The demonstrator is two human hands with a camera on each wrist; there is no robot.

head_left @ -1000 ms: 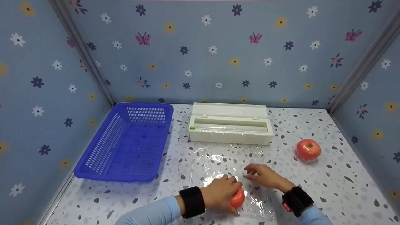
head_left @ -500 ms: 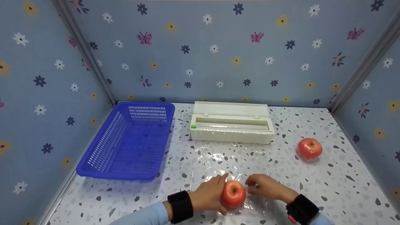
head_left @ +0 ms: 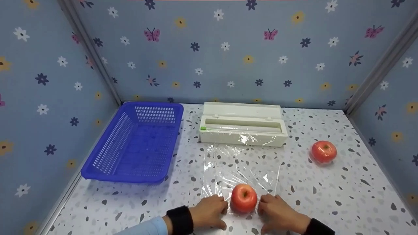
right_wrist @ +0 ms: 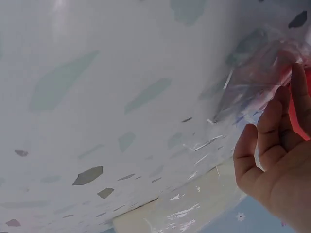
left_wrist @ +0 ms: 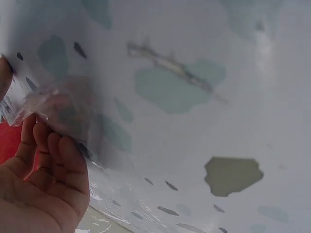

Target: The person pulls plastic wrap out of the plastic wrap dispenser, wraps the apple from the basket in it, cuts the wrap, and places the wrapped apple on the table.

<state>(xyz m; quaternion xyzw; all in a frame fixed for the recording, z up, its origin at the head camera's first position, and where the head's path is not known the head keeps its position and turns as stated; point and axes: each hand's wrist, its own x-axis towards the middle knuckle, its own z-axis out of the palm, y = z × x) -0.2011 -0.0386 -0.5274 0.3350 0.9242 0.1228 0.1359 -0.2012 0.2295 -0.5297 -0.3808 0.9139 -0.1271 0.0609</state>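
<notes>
A red apple (head_left: pixel 244 198) sits stem up on a sheet of clear plastic wrap (head_left: pixel 241 173). The wrap runs toward me from a white wrap dispenser box (head_left: pixel 243 137) with its lid up. Just left of the apple, my left hand (head_left: pixel 209 212) has bent fingers against the wrap, thumb held apart. My right hand (head_left: pixel 282 213) mirrors it at the apple's right side, its thumb also apart from the fingers. In both wrist views the wrap is wrinkled at the fingertips; in the right wrist view the thumb is hidden.
At the left stands a blue plastic basket (head_left: pixel 163 143). A second red apple (head_left: pixel 323 151), shiny as if wrapped, lies on the right of the speckled table (head_left: pixel 356 195). Flower-patterned walls (head_left: pixel 225 65) enclose the table at the back and sides.
My left hand has let go of the apple and drawn back to its left. The right hand has come down toward me, beside the apple. Creases now cross the wrap.
</notes>
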